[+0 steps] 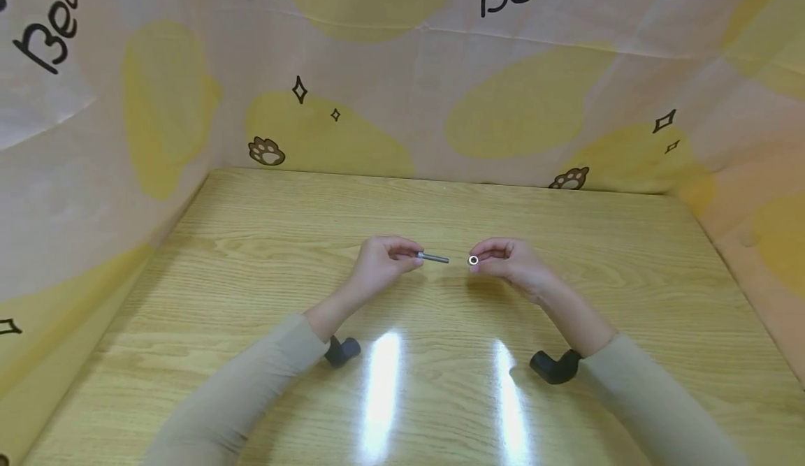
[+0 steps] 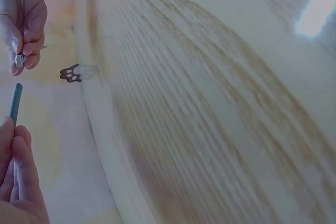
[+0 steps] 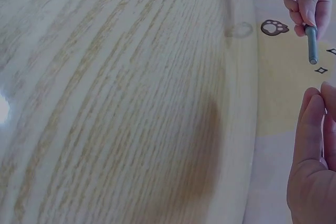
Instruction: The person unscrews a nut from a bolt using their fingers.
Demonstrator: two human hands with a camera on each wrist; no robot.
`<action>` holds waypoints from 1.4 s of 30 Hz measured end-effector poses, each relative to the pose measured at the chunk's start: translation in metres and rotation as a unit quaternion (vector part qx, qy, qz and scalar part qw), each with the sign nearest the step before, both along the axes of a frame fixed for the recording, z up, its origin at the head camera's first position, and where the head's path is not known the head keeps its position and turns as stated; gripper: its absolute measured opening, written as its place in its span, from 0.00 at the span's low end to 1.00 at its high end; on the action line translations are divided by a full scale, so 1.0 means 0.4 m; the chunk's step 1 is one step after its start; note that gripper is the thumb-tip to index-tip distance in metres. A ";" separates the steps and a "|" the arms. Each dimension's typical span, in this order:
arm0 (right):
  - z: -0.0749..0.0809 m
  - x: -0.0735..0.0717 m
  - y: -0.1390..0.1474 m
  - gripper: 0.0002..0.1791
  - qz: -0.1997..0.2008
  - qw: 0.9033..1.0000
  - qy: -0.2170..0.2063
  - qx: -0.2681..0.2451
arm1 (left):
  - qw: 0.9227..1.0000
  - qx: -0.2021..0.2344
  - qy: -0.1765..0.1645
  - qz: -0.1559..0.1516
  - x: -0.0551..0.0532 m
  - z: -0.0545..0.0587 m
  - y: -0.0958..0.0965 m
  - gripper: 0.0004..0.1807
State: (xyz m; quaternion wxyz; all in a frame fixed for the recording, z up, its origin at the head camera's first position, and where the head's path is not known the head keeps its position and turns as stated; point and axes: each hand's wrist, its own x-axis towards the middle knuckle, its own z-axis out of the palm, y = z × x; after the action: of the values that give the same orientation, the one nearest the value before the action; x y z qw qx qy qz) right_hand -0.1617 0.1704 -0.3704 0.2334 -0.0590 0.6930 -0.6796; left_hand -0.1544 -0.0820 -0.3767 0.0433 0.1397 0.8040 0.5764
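My left hand [image 1: 385, 262] pinches one end of a threaded metal bolt [image 1: 435, 258] between thumb and fingers. The bolt's shank [image 2: 16, 100] points toward the right hand, and its held end is covered by fingers. Opposite it, my right hand [image 1: 511, 265] pinches a small metal nut [image 1: 474, 260] at its fingertips, with the hole showing in the head view. A short gap separates the bolt's free tip [image 3: 313, 61] from the nut. In the left wrist view the nut [image 2: 19, 60] shows side-on; the right wrist view hides it behind fingers.
Both hands are above a wood-grain table [image 1: 302, 207]. A patterned cloth [image 1: 402, 68] rises along its back and sides. Black curved pieces [image 1: 342, 351] stick out by each wrist. Two bright light reflections [image 1: 381, 396] lie on the near tabletop.
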 end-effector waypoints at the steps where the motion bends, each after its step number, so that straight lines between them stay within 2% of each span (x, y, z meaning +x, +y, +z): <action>1: -0.003 -0.001 -0.001 0.11 -0.001 1.000 -0.003 0.001 | 1.000 -0.003 0.003 0.001 -0.002 -0.002 0.001 0.10; 15: -0.045 -0.020 -0.009 0.14 -0.015 1.000 -0.013 0.021 | 0.999 -0.041 0.017 -0.006 -0.014 -0.043 0.020 0.08; 20: -0.060 -0.029 -0.010 0.18 -0.012 0.998 -0.005 0.061 | 0.998 -0.057 0.028 -0.009 -0.018 -0.052 0.025 0.08; 28: -0.081 -0.036 -0.025 0.17 0.008 0.994 0.003 0.112 | 0.997 -0.071 0.025 -0.008 -0.026 -0.065 0.027 0.09; 35: -0.088 -0.039 -0.034 0.17 0.011 0.990 0.017 0.137 | 0.992 -0.119 0.039 -0.021 -0.024 -0.073 0.025 0.07; 42: -0.078 -0.039 -0.043 0.15 0.020 0.983 0.028 0.178 | 0.986 -0.158 0.048 -0.038 -0.024 -0.070 0.020 0.06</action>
State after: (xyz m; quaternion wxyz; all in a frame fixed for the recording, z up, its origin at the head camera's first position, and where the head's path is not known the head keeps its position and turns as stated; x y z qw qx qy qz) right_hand -0.1772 0.1533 -0.4015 0.2347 -0.0494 0.8076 -0.5388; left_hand -0.1641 -0.0741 -0.4048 0.0486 0.1891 0.8802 0.4326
